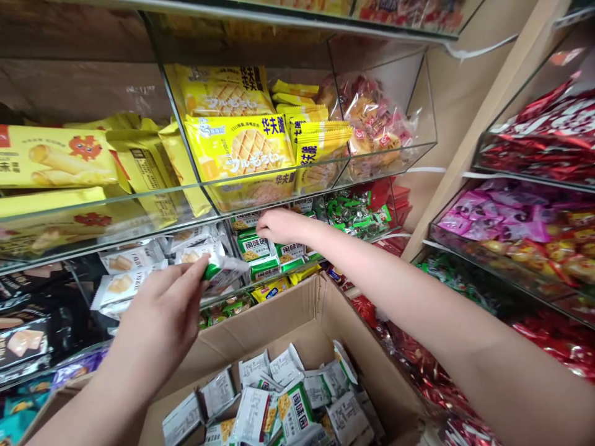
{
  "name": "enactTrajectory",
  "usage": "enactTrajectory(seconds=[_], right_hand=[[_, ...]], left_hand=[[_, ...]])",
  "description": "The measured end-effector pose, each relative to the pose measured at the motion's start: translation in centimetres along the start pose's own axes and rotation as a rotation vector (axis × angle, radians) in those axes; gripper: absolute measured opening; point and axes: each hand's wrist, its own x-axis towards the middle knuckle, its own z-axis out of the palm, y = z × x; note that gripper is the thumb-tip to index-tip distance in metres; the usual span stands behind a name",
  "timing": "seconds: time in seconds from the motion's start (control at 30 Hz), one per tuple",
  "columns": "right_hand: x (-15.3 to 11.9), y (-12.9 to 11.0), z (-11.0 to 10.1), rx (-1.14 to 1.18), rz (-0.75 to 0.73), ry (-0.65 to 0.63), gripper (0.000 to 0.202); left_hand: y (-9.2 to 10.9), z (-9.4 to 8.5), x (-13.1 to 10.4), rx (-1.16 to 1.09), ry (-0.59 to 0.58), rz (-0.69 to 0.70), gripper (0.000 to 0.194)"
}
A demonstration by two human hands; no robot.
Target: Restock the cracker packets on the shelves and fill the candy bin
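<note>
My left hand (174, 303) pinches a small white-and-green snack packet (223, 269) in front of the lower shelf, beside white packets (123, 279). Above and to its right, my right hand (279, 226) reaches into the bin of green-and-white packets (253, 246); its fingers are bent over them, and their tips are partly hidden. Below both arms stands an open cardboard box (302, 306) with many loose green-and-white packets (295, 409) lying in it, some face up and some showing their white backs.
Clear shelf bins surround the hands. Yellow waffle packs (246, 145) sit just above, behind a clear front panel (279, 186). Green wrapped candies (357, 214) lie to the right. A wooden upright (469, 130) separates more bins of red and pink candy at the right.
</note>
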Motion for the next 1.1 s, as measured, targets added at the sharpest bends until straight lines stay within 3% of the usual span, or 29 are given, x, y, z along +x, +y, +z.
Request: enactTrajectory(seconds=[0.13, 0.23, 0.37, 0.57, 0.67, 0.9, 1.1], right_hand=[[-1.2, -0.1, -0.4, 0.021, -0.016, 0.133, 0.022], [-3.0, -0.1, -0.5, 0.006, 0.001, 0.225, 0.023], [-5.3, 0.3, 0.2, -0.020, 0.000, 0.222, 0.023], [-5.6, 2.0, 1.6, -0.028, -0.013, 0.252, 0.029], [-5.0, 2.6, 1.5, 0.020, 0.021, 0.208, 0.027], [-5.7, 2.1, 1.8, -0.069, 0.184, 0.339, 0.024], [-5.7, 2.0, 2.5, 0.010, 0.178, 0.330, 0.021]], left_hand=[[1.6, 0.6, 3.6, 0.139, -0.028, 0.098, 0.040], [3.1, 1.1, 6.2, 0.210, -0.163, 0.148, 0.041], [4.5, 1.3, 8.2, 0.233, -0.302, 0.132, 0.036], [4.5, 2.2, 9.1, 0.218, -0.382, 0.076, 0.036], [4.6, 2.8, 9.0, 0.231, -0.444, 0.061, 0.032], [5.6, 3.0, 8.6, 0.254, -0.481, 0.077, 0.031], [5.3, 2.6, 9.4, 0.246, -0.536, 0.079, 0.031]])
